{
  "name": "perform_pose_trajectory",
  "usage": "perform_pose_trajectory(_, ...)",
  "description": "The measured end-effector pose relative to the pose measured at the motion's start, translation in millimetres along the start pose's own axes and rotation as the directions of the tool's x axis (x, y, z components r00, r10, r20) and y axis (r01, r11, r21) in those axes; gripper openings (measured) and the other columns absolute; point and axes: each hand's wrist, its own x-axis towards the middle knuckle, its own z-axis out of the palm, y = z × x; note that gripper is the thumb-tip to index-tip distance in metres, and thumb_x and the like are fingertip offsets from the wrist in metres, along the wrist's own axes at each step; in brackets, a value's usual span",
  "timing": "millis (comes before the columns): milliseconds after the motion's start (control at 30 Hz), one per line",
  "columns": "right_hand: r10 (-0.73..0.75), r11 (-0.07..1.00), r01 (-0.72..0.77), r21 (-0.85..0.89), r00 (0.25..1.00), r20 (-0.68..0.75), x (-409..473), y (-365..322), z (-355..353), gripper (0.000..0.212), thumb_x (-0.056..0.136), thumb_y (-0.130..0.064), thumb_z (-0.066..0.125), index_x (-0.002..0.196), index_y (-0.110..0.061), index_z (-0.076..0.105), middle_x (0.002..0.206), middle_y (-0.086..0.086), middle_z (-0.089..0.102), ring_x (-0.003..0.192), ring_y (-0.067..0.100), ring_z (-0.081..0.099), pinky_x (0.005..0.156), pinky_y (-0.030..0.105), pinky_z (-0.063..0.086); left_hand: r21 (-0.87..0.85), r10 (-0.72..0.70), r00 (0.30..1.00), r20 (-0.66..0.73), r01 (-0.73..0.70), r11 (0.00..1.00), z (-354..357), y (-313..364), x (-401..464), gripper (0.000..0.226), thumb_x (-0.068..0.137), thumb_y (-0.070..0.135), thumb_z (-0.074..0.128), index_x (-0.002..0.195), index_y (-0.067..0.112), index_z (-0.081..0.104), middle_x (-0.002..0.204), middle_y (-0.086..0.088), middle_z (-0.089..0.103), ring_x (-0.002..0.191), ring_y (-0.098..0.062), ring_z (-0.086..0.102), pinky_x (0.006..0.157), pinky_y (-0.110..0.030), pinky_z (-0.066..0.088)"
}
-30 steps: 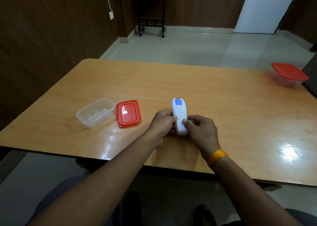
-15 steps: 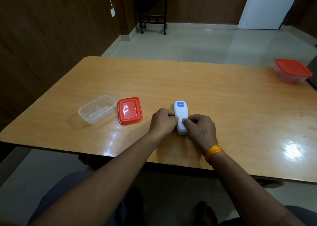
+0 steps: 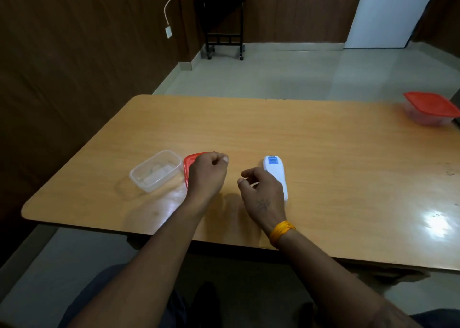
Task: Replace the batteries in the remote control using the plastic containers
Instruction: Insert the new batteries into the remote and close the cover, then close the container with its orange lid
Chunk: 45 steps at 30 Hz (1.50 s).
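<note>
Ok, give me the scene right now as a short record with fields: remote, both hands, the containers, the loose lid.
remote: white remote lying flat on the wooden table, blue label at its far end
right hand: right hand over the remote's near left side; contact cannot be told
left hand: left hand loosely curled over the red lid, apart from the remote
open container: clear container, lidless, left of the lid
loose lid: red lid, mostly hidden by the left hand
closed container: lidded container at the table's far right edge
</note>
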Motion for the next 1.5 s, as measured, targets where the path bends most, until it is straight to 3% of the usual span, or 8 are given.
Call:
perform_pose_trajectory(267,0.04,0.978,0.009,-0.208,0.972,0.23,27.0,-35.5,54.1,0.044,0.092,-0.036,0.063,0.133,-0.02,0.067,0.124,0.007,0.07,0.111,0.026,0.066,0.092,0.039,0.056,-0.206,-0.274,0.957,-0.096,0.25,0.946,-29.5,-10.6,-1.8,0.015,0.08,0.031,0.055,0.084,0.029,0.069,0.093,0.009,0.068,0.101,-0.025,0.064,0.096,-0.046,0.056)
perform_pose_trajectory(533,0.255,0.964,-0.235,-0.123,0.948,0.192,39.7,-54.5,78.2,0.058,0.091,-0.036,0.065,0.144,-0.013,0.057,0.139,0.012,0.064,0.125,0.034,0.061,0.095,0.037,0.049,-0.259,-0.352,0.934,-0.066,0.325,0.91,-38.0,-16.9,2.2,0.021,0.07,0.034,0.053,0.074,0.022,0.07,0.084,-0.001,0.073,0.088,-0.029,0.068,0.083,-0.043,0.058)
perform_pose_trajectory(700,0.414,0.903,-0.423,0.069,0.902,0.12,40.8,-54.9,74.9,0.014,0.077,-0.024,0.065,0.076,-0.013,0.074,0.076,0.007,0.071,0.082,0.033,0.068,0.071,0.038,0.054,-0.324,-0.358,0.933,-0.027,0.331,0.886,-44.8,-20.2,2.2,0.021,0.07,0.039,0.06,0.066,0.019,0.067,0.073,-0.004,0.061,0.075,-0.025,0.056,0.073,-0.038,0.048)
perform_pose_trajectory(933,0.054,0.997,-0.052,0.049,0.998,-0.035,32.4,-71.7,72.4,0.019,0.095,-0.028,0.069,0.111,-0.022,0.078,0.095,0.001,0.072,0.085,0.019,0.066,0.076,0.034,0.056,-0.399,-0.328,0.926,-0.186,0.234,0.887,-77.0,-9.3,26.0,0.037,0.101,0.046,0.056,0.07,0.026,0.057,0.082,-0.003,0.066,0.083,-0.029,0.068,0.078,-0.047,0.062)
perform_pose_trajectory(1067,-0.292,0.953,0.284,-0.102,0.953,-0.083,25.5,-77.6,84.2,0.019,0.097,-0.017,0.071,0.113,-0.021,0.079,0.101,0.001,0.065,0.092,0.019,0.062,0.079,0.036,0.056,-0.475,-0.394,0.913,-0.106,0.302,0.827,-102.7,-9.6,31.5,0.054,0.103,0.067,0.039,0.119,0.02,0.059,0.105,-0.005,0.072,0.087,-0.026,0.076,0.079,-0.043,0.066)
perform_pose_trajectory(1167,-0.414,0.909,0.41,-0.076,0.908,-0.062,25.5,-77.9,92.1,0.024,0.091,-0.002,0.071,0.108,-0.017,0.08,0.103,0.002,0.065,0.091,0.021,0.063,0.079,0.035,0.056,-0.473,-0.431,0.884,-0.18,0.306,0.826,-125.4,-20.4,39.3,0.046,0.101,0.057,0.056,0.116,0.014,0.061,0.1,-0.009,0.07,0.081,-0.026,0.074,0.063,-0.033,0.062)
perform_pose_trajectory(1300,-0.234,0.957,0.224,0.185,0.972,0.035,23.9,-87.5,105.3,0.035,0.082,0.003,0.059,0.099,-0.016,0.083,0.103,-0.003,0.075,0.096,0.012,0.069,0.091,0.038,0.059,-0.475,-0.416,0.875,-0.248,0.264,0.839,-155.0,-50.5,46.6,0.011,0.088,0.014,0.072,0.096,0.007,0.078,0.095,-0.013,0.077,0.081,-0.03,0.074,0.062,-0.035,0.063)
perform_pose_trajectory(1500,-0.019,0.953,-0.005,0.302,0.997,0.075,40.5,-90.8,137.8,0.008,0.08,-0.025,0.08,0.087,-0.028,0.082,0.09,-0.004,0.079,0.081,0.02,0.077,0.082,0.049,0.063,-0.177,-0.294,0.888,-0.355,0.245,0.953,-174.1,-77.0,46.9,0.013,0.088,0.014,0.075,0.078,0.021,0.077,0.083,0.005,0.076,0.078,-0.014,0.071,0.065,-0.026,0.056)
